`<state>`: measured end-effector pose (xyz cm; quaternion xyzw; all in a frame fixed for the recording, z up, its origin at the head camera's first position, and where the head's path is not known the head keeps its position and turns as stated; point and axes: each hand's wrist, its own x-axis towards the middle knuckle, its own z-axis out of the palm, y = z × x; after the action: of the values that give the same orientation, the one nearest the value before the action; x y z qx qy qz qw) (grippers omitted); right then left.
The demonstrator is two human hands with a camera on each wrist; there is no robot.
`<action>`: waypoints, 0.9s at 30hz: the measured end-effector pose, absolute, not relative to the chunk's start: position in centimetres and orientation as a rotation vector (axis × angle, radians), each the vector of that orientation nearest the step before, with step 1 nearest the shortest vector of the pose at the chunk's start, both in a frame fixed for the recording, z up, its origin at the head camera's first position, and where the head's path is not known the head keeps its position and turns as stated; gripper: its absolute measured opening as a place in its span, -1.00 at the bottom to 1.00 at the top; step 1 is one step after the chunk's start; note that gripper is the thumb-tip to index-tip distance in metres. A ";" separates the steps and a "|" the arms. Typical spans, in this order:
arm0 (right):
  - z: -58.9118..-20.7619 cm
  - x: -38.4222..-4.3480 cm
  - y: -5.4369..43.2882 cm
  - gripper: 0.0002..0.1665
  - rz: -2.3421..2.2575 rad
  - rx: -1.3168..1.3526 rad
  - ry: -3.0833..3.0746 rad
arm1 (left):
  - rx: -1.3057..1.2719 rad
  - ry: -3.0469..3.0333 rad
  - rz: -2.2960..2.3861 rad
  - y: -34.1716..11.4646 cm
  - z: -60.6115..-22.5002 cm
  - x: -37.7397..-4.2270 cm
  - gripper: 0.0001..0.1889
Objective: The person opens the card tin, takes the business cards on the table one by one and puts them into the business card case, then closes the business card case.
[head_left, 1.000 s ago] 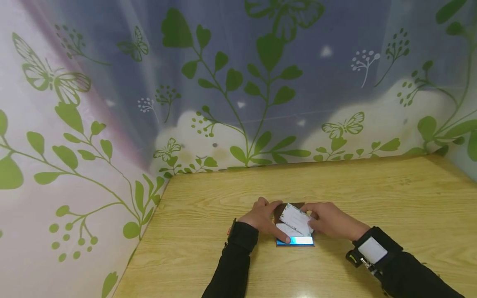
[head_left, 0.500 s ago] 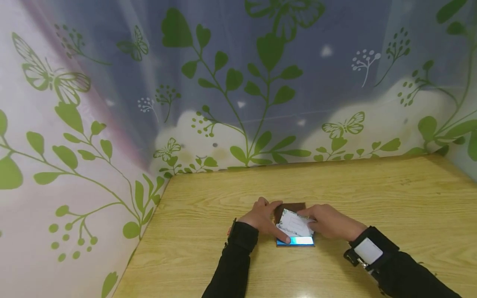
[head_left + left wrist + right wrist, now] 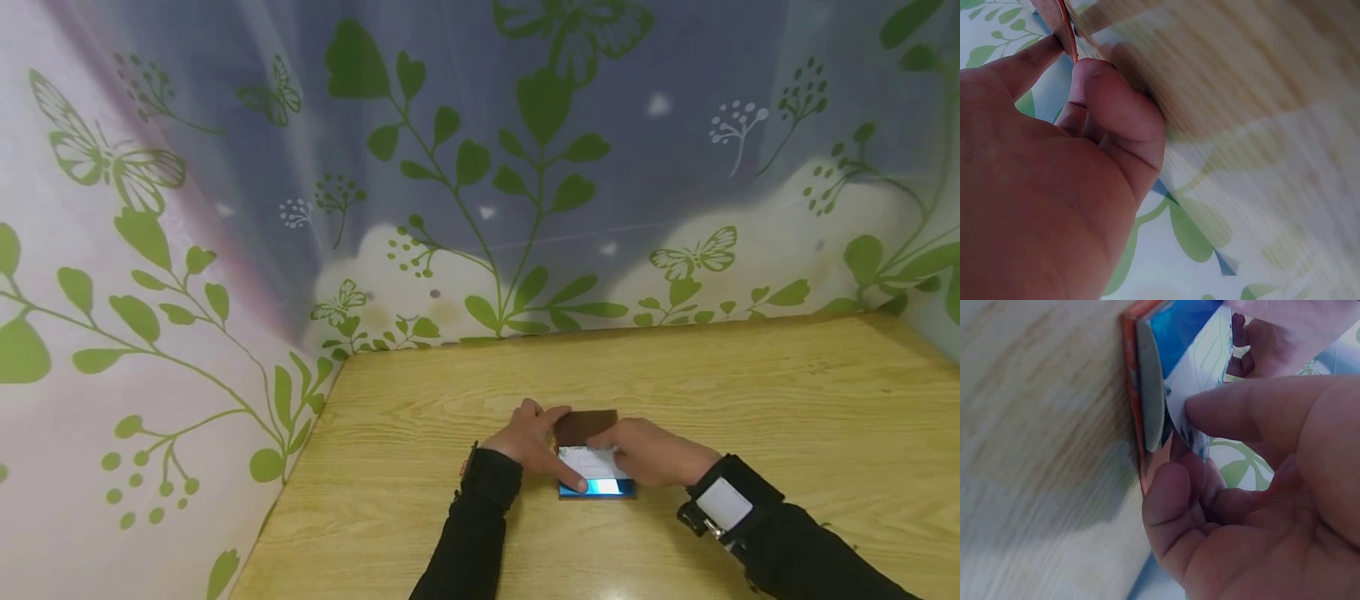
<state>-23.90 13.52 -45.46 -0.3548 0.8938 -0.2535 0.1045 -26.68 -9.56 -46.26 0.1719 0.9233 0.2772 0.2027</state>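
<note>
A flat brown case (image 3: 579, 427) lies on the table with a shiny blue strip (image 3: 615, 487) along its near side. On it lies a white card (image 3: 587, 463) printed with small leaves. My left hand (image 3: 528, 442) grips the case from the left, thumb on the blue strip, fingers at the far left edge. My right hand (image 3: 658, 454) pinches the card at its right side. In the right wrist view, the thumb lies on the card (image 3: 1179, 394), fingers beneath, beside the case's reddish-brown edge (image 3: 1131, 369). Part of the card is hidden under the right hand.
The pale wood-grain table (image 3: 420, 417) stretches around the case on all sides. Fabric with green leaves and butterflies (image 3: 540, 208) stands along its far edge and left side. Black bands with camera mounts sit on both wrists (image 3: 731, 500).
The card has come nearer and turned from a slant to lie nearly square with the blue strip. My right hand has moved left and nearer with it; the left hand keeps its place.
</note>
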 end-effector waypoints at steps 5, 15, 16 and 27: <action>-45.1 -23.9 13.4 -0.50 -0.763 -1.065 2.650 | 0.486 2.599 0.758 -9.5 -46.2 -26.8 0.22; -46.1 -23.9 13.8 -0.62 -0.757 -1.101 2.678 | 0.474 2.580 0.775 -9.5 -46.5 -26.8 0.21; -46.2 -23.9 13.9 -0.64 -0.761 -1.094 2.673 | 0.474 2.581 0.773 -9.5 -46.5 -26.8 0.21; -46.6 -23.5 14.3 -0.64 -0.816 -1.002 2.696 | 0.474 2.619 0.728 -9.3 -46.4 -26.6 0.22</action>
<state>-23.50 14.29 -46.57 -0.3341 0.8992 -0.2722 0.0761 -26.63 -9.27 -46.45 0.1688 0.9318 0.2590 0.1901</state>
